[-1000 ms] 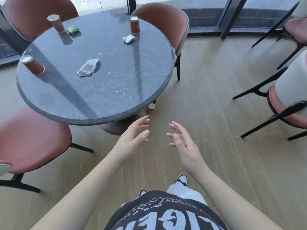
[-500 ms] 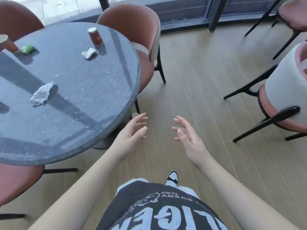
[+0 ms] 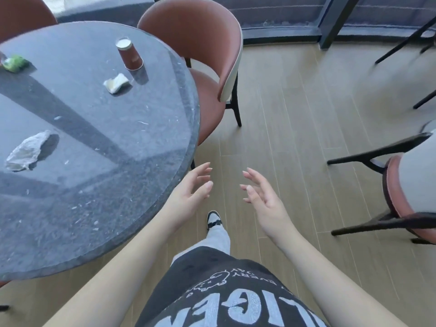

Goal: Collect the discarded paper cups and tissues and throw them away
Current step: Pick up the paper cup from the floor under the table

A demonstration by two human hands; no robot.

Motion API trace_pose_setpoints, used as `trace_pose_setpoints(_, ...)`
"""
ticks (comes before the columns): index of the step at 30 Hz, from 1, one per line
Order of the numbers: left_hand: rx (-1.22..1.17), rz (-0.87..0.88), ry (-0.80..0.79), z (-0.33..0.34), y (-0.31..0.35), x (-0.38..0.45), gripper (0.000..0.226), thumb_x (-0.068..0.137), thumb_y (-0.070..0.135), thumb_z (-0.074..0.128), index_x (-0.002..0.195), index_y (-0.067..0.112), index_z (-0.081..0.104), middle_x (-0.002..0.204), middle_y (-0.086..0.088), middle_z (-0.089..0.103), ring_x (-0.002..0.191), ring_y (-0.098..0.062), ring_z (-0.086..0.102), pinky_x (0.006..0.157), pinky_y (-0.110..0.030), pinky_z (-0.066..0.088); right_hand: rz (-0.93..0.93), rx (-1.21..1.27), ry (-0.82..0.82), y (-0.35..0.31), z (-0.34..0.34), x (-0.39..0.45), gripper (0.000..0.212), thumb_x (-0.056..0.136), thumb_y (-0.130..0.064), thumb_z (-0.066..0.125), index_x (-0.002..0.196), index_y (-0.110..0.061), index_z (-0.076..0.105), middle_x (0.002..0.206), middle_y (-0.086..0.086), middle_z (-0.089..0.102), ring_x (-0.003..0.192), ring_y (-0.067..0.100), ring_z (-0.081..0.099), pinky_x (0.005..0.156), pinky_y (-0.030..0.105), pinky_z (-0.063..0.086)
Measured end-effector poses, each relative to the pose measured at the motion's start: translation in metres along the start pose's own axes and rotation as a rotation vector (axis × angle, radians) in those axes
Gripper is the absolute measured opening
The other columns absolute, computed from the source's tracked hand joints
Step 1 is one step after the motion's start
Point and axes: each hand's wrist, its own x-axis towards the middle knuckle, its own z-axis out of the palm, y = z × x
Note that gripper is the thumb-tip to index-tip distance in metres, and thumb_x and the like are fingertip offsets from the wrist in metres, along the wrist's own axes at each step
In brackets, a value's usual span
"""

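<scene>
Table (image 3: 99,208): litter sits on top, left of us.
Hands: left hand (image 3: 188,194), right hand (image 3: 264,199) empty over floor, fingers loosely spread.
Grey tissue (image 3: 27,149): near left edge; soft, weightless, we pinch mid-crumple.
Cup (image 3: 129,54): far side, upside down; light, crushable, we wrap its wall gently.
White tissue (image 3: 116,82): just beside cup.
</scene>
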Motion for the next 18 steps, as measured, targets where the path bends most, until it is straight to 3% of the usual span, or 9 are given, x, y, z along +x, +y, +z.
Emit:
trace_pose_setpoints(5,-0.021,-0.004,0.021,-0.004,0.010,0.065,0.054,0.091,0.043,0.052,0.144,0.031,0.048,0.138,0.013,0.056,0.127,0.000,0.052,0.097,-0.039,0.055,0.019,0.009,-0.026,-0.021,-0.008,0.070,0.042,0.092,-0.052,0.051,0.134,-0.048,0.046,0.135,-0.025,0.058,0.123,0.007,0.060,0.107,0.047,0.046)
trace_pose_setpoints(10,0.024,-0.088,0.007,-0.001,0.013,0.113,0.057,0.090,0.041,0.050,0.145,0.029,0.047,0.139,0.012,0.055,0.128,-0.001,0.051,0.102,-0.044,0.051,0.039,0.034,-0.042,-0.026,-0.015,0.115,0.046,0.090,-0.057,0.051,0.135,-0.048,0.046,0.136,-0.028,0.056,0.125,0.007,0.058,0.108,0.047,0.046)
trace_pose_setpoints(13,0.042,-0.149,0.001,0.011,0.001,0.137,0.056,0.092,0.040,0.053,0.146,0.028,0.046,0.139,0.011,0.055,0.130,-0.003,0.050,0.106,-0.044,0.047,0.082,0.039,-0.095,-0.012,-0.021,0.138,0.042,0.091,-0.056,0.051,0.132,-0.054,0.046,0.137,-0.027,0.055,0.127,0.006,0.057,0.110,0.046,0.044)
trace_pose_setpoints(18,0.036,-0.220,0.084,0.048,-0.047,0.179,0.044,0.103,0.022,0.053,0.146,0.028,0.046,0.140,0.010,0.054,0.129,-0.004,0.051,0.108,-0.045,0.044,0.147,0.026,-0.177,0.035,-0.041,0.180,0.039,0.096,-0.045,0.052,0.134,-0.052,0.046,0.138,-0.028,0.055,0.129,0.003,0.054,0.112,0.039,0.042)
